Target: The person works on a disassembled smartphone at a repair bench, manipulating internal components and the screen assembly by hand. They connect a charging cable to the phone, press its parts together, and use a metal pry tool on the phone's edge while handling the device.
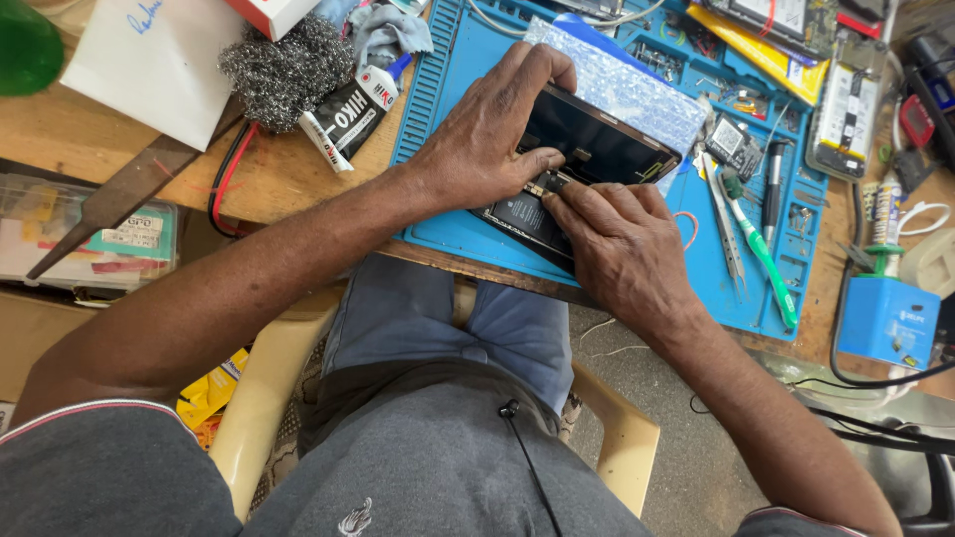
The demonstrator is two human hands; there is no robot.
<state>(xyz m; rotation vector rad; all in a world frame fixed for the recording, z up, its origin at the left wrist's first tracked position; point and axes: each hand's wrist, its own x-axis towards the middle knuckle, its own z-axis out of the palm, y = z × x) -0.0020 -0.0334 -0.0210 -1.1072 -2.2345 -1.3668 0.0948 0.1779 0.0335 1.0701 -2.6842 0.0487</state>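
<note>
At the far left of the frame, a clear plastic box with coloured labels (90, 239) sits below a wooden table edge (288, 179). Right of it, upper left, lie a white paper sheet (149, 70), a grey steel-wool wad (284, 65) and a black-and-white glue tube (348, 111). Centre, on a blue silicone work mat (443, 234), an opened black smartphone (582, 164) lies tilted. The left hand (492, 129) curls over the smartphone's upper-left edge, thumb pressing inside; the right hand (622, 239) pinches small parts at its lower middle, fingertips meeting the left thumb. Further right rest metal tweezers (726, 229), a green-and-white toothbrush (764, 257) and a blue box-shaped stand (888, 320).
</note>
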